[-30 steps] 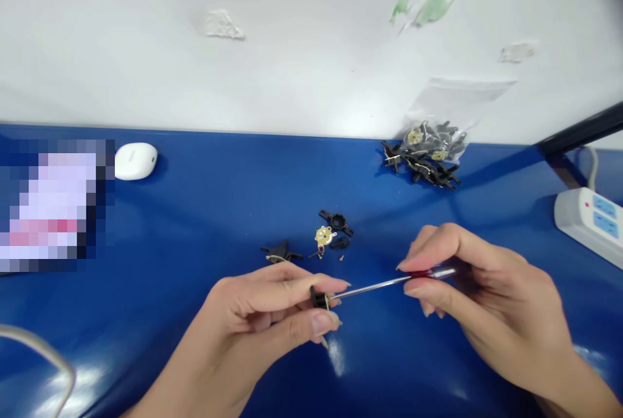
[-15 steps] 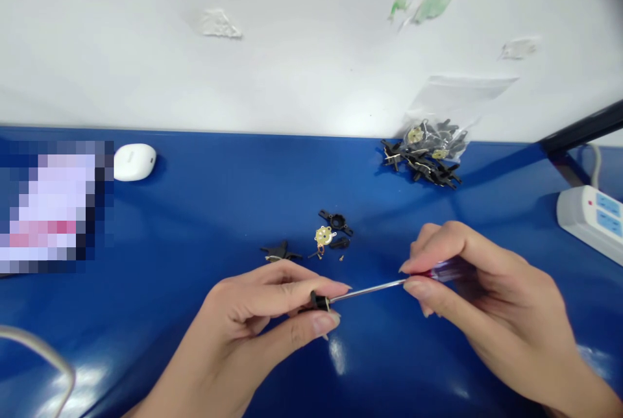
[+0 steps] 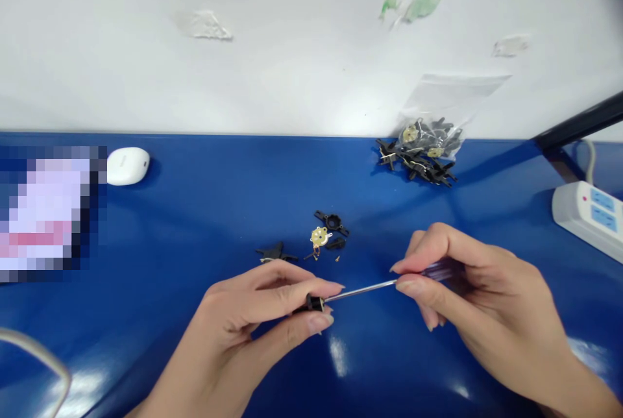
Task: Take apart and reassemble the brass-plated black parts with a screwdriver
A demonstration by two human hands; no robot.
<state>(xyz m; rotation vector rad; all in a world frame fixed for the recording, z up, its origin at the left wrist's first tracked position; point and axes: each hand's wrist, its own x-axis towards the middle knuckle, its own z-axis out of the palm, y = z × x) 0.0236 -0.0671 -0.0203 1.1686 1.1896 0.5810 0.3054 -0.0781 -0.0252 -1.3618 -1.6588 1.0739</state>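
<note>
While my left hand (image 3: pixel 265 307) pinches a small black part (image 3: pixel 315 303) above the blue table (image 3: pixel 204 197), my right hand (image 3: pixel 474 282) grips a screwdriver (image 3: pixel 360 291) against it, which could slip off if tilted.

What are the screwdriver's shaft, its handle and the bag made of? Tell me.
Shaft: probably polished metal, given its bright silvery glint. Handle: likely smooth, translucent plastic, from its glassy look. Bag: apparently thin plastic film, being see-through with a pale sheen.

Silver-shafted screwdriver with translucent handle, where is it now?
Head view, right of centre: the screwdriver is in the right hand, its tip at the small black plastic part in the left hand.
</note>
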